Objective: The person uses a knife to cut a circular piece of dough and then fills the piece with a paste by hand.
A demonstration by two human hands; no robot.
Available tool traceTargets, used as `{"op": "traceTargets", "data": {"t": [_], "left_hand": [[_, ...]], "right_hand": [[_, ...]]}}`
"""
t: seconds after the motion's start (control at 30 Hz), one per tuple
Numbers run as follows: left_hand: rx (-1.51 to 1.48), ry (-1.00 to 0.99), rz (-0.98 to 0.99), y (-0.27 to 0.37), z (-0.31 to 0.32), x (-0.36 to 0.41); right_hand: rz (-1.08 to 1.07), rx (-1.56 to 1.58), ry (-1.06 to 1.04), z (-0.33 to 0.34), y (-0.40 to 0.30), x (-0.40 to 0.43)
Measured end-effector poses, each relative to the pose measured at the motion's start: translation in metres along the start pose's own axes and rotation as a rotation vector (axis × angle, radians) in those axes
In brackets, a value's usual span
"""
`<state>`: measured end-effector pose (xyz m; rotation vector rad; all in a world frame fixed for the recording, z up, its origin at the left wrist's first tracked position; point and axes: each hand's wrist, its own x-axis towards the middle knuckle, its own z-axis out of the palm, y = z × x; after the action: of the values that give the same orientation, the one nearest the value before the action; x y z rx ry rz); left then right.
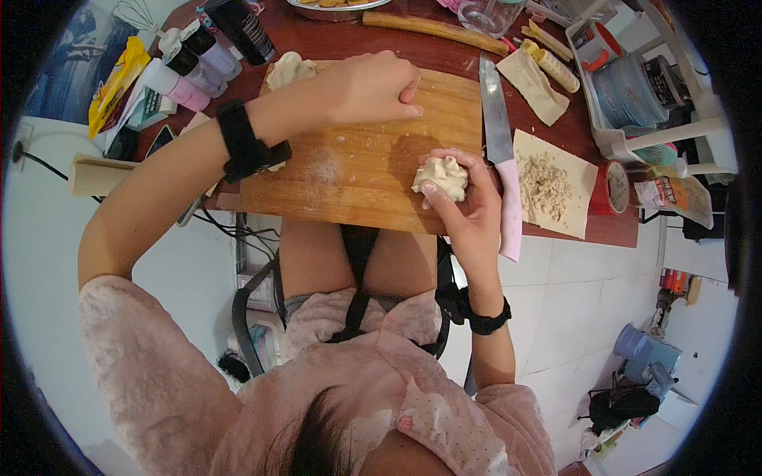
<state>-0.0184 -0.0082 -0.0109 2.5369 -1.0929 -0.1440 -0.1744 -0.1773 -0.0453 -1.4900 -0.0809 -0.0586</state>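
My right hand (476, 190) holds a lump of pale, pleated dough (442, 177) just above the near right part of a wooden cutting board (357, 199). The thumb presses on the near side of the lump, and the fingers curl around its back and right. My left hand (378, 86) hangs over the far middle of the board with its fingers curled in. Its palm faces away, so I cannot see whether anything is inside. Another piece of pale dough (290, 70) rests at the board's far left corner, partly behind my left forearm. White flour (321, 169) dusts the board.
A knife (495, 113) with a pink handle lies along the board's right edge. Beside it, crumbly filling (542, 184) sits on a beige sheet (574, 214), near a red round container (610, 187). A wooden rolling pin (434, 33) lies behind the board; several bottles (184, 83) stand left.
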Motion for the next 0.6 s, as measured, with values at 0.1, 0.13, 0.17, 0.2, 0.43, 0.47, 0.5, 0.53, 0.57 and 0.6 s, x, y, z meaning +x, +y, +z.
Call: {"op": "traceTargets", "data": {"t": [0.1, 0.13, 0.17, 0.2, 0.43, 0.47, 0.5, 0.53, 0.57, 0.6], "left_hand": [[0.025, -0.051, -0.086, 0.003, 0.001, 0.007], [0.025, -0.050, -0.086, 0.004, 0.001, 0.009], [0.010, -0.072, -0.110, 0.005, 0.000, 0.010], [-0.006, -0.095, -0.132, 0.005, 0.001, 0.011], [-0.086, -0.202, -0.190, 0.000, 0.002, 0.015], [-0.075, -0.169, -0.177, 0.000, 0.006, 0.015], [-0.060, -0.134, -0.168, -0.002, 0.008, 0.015], [-0.059, -0.133, -0.167, -0.005, 0.008, 0.015], [-0.064, -0.152, -0.106, -0.008, 0.006, 0.016], [-0.064, -0.171, -0.047, -0.009, 0.002, 0.014]], "right_hand": [[-0.006, 0.000, -0.003, 0.000, 0.000, 0.001], [-0.024, 0.005, -0.002, 0.000, 0.000, 0.001], [-0.024, 0.005, -0.002, 0.000, 0.000, 0.001], [-0.033, 0.000, 0.009, 0.000, 0.000, 0.001], [-0.048, 0.008, 0.009, 0.000, 0.002, 0.000], [-0.048, 0.005, 0.012, 0.000, 0.002, 0.000], [-0.048, 0.011, 0.009, 0.000, 0.002, 0.000], [-0.048, 0.018, 0.006, 0.000, 0.001, 0.000], [-0.051, 0.018, 0.007, 0.000, 0.001, 0.000], [-0.044, 0.009, 0.010, 0.001, -0.001, 0.000]]}}
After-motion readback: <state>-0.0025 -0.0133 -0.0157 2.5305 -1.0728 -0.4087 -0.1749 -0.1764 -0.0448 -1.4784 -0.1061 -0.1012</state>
